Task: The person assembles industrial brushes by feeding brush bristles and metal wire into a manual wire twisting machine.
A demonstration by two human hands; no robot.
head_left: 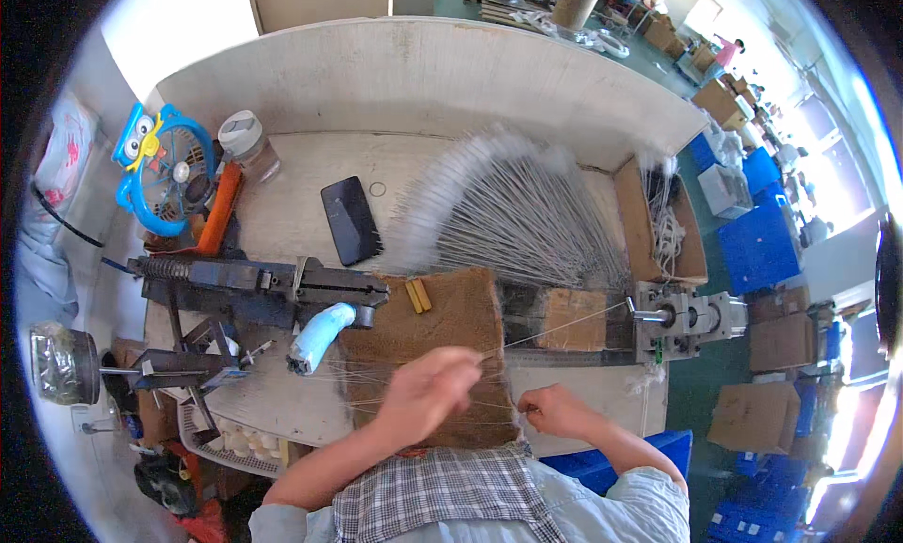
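Checked apron [433, 496] nearest. Left hand [431, 393], blurred: fingers closed on thin wire [555, 330] running to metal fixture [663, 315]. Right hand [557, 411]: fingers curled beside coarse brown sacking [461, 308]; grip cannot be told. Open brown box [637, 219]: white strands [666, 233]. Lattice basket [224, 456]: pale pieces [254, 442]. Bristle-tipped wires [527, 214] fanned behind.

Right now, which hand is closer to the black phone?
Left. The left hand is below and right of the black phone; the right hand is farther right and lower.
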